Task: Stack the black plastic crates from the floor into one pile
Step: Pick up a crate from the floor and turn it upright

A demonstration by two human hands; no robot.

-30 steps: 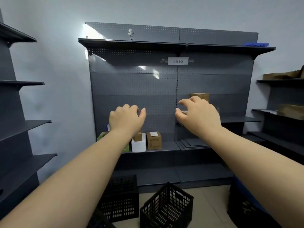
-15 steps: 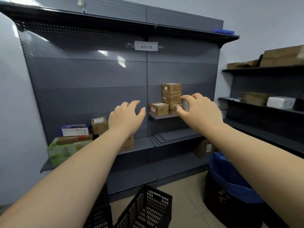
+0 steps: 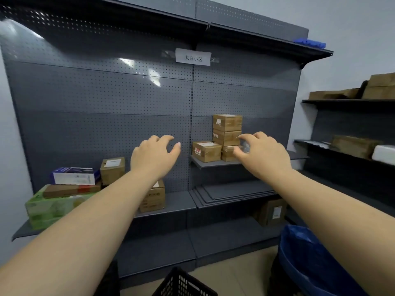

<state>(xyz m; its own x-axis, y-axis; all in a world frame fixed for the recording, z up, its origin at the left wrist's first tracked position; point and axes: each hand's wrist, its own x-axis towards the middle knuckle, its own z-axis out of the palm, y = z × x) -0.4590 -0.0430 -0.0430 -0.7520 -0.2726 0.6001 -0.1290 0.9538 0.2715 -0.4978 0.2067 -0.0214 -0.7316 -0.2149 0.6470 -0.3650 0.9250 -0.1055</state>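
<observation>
The black crate (image 3: 183, 284) sits low on the floor, far under the left hand (image 3: 155, 158) and right hand (image 3: 264, 155), both held up loose, holding nothing.

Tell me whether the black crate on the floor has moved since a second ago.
Cannot tell. The crate sits lower in view, but the shelving and floor shifted with it, so the camera moved. Neither the left hand nor the right hand touches it.
</observation>
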